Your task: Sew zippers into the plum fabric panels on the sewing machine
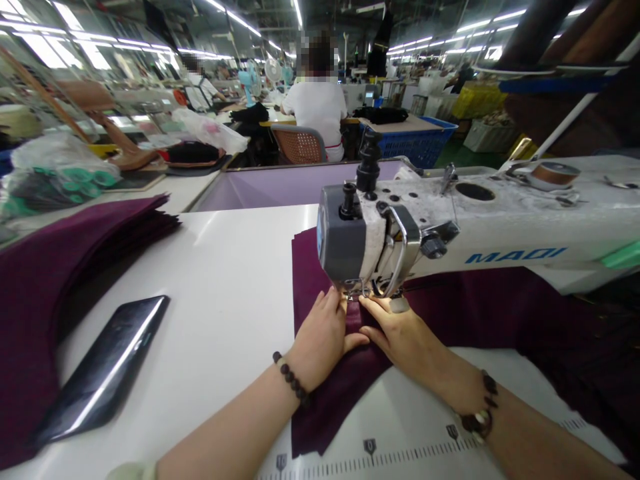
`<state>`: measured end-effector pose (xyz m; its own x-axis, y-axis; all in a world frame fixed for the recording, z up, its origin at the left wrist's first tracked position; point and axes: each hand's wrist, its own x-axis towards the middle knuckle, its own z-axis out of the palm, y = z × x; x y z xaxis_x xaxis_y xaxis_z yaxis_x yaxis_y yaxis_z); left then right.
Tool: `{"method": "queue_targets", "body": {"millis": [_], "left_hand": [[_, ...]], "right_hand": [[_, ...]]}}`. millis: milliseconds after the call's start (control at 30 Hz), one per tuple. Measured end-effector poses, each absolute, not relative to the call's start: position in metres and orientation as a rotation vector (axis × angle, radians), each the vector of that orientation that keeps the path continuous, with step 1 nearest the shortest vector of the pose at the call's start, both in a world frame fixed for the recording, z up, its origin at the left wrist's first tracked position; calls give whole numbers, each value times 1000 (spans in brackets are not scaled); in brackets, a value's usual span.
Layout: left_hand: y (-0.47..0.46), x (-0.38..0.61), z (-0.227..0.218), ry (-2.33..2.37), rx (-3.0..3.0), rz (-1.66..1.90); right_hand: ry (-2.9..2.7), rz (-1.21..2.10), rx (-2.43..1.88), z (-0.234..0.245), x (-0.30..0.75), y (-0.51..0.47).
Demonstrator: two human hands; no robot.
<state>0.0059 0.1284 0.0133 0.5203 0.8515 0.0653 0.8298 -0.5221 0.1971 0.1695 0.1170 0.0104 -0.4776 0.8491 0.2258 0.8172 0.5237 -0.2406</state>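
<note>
Maroon fabric point(336, 397) lies flat on the white tabletop point(225, 267), right in front of the person. Its far end runs under the head of the sewing machine point(500, 227), and more of the same cloth spreads away to the right beneath the machine's arm. Both hands rest on it, just short of the presser foot point(358, 289). The left hand point(323, 337) lies palm down with fingers together and stretched forward, its thumb pointing right across the cloth. The right hand point(405, 337) lies beside it, also flat, its fingertips reaching to the foot. The two thumbs nearly meet. Neither hand grips anything; both are spread out and pressing the cloth to the tabletop. Each wrist carries a dark bead bracelet, left point(293, 381) and right point(479, 408).

A printed ruler scale point(370, 459) runs along the near edge of the tabletop, under the forearms. A black phone point(105, 370) lies face up to the left, well apart from the hands. Beyond it sits a stack of maroon cut pieces point(60, 267). A roll of brown tape point(553, 175) rests on top of the machine arm. Farther back, a person in a white shirt point(317, 107) sits on a mesh-backed chair point(300, 143), facing away, with a blue basket point(420, 143) to the right.
</note>
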Motion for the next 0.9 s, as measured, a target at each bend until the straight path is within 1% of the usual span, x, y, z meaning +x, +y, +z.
{"method": "queue_targets", "body": {"millis": [267, 533, 900], "left_hand": [[131, 5, 14, 1450, 2626, 291], [133, 5, 16, 1470, 2605, 232], [137, 3, 16, 1452, 2632, 253]], "right_hand": [[-2408, 163, -1388, 9, 168, 118], [-2406, 145, -1397, 9, 167, 118], [-2426, 85, -1444, 8, 165, 118]]}}
